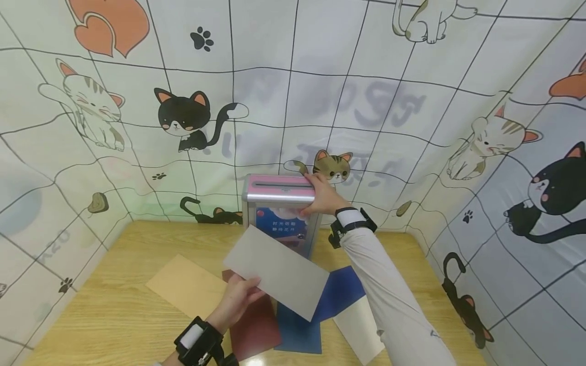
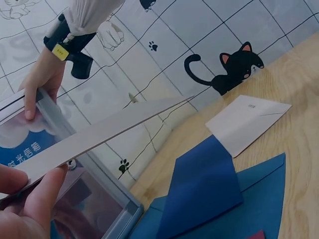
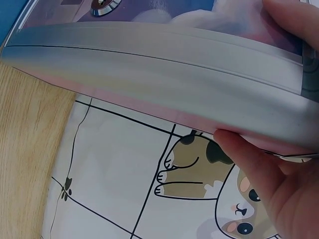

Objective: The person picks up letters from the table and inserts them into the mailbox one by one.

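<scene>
My left hand (image 1: 240, 301) pinches a pale grey-white envelope (image 1: 281, 272) near its lower left edge, thumb on top. The envelope is tilted in front of a pink-topped letter box (image 1: 276, 193), hiding part of its front. In the left wrist view the envelope (image 2: 99, 133) appears almost edge-on between thumb and finger. My right hand (image 1: 325, 195) grips the box's top right end, with its thumb at the front and fingers over the top. A dark slot runs along the pink top. The right wrist view shows the box's silver side edge (image 3: 164, 55) and a round lock (image 3: 104, 5).
Several envelopes lie on the wooden table (image 1: 133, 305): yellow (image 1: 185, 282), dark red (image 1: 256, 330), teal (image 1: 299, 330), dark blue (image 1: 341, 292) and cream (image 1: 359, 325). Some overlap beneath the held one. A cat-printed cloth (image 1: 274, 101) hangs behind the box and along the sides.
</scene>
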Demonstrator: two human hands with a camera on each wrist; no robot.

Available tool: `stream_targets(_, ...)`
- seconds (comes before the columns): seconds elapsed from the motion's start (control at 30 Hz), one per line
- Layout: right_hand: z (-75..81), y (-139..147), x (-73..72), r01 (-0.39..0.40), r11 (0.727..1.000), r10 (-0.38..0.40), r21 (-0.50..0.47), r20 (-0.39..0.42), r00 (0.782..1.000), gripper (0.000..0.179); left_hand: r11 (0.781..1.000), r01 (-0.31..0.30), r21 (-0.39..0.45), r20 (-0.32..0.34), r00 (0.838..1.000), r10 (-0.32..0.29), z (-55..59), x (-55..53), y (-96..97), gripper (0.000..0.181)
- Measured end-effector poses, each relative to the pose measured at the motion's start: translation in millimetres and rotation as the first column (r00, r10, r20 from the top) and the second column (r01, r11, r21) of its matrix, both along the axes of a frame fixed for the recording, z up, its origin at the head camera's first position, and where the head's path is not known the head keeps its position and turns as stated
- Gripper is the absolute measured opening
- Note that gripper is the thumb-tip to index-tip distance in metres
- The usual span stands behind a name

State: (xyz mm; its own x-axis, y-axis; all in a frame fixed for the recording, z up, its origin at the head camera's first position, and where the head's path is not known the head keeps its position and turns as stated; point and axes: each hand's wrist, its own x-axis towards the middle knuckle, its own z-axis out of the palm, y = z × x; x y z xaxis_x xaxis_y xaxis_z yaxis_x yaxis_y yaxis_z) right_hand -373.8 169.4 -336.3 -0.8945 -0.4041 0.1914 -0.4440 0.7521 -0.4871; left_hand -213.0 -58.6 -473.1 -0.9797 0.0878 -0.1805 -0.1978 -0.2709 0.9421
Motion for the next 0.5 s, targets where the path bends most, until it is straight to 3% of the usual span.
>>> stream_targets(0.2,-0.1,-1.3,0.5,0.005,1.000,-0.005,0.006,0.000,1.000,0.113,0.999,0.047,0.015,-0.021,0.999,-0.047,-0.6,3.0,7.0,0.033)
stream_targets(0.5,-0.3,-1.5,1.4,0.009,1.000,-0.009,0.015,0.000,1.000,0.112,0.999,0.034,0.021,-0.043,0.999,-0.033,3.2,3.9,9.6,0.032)
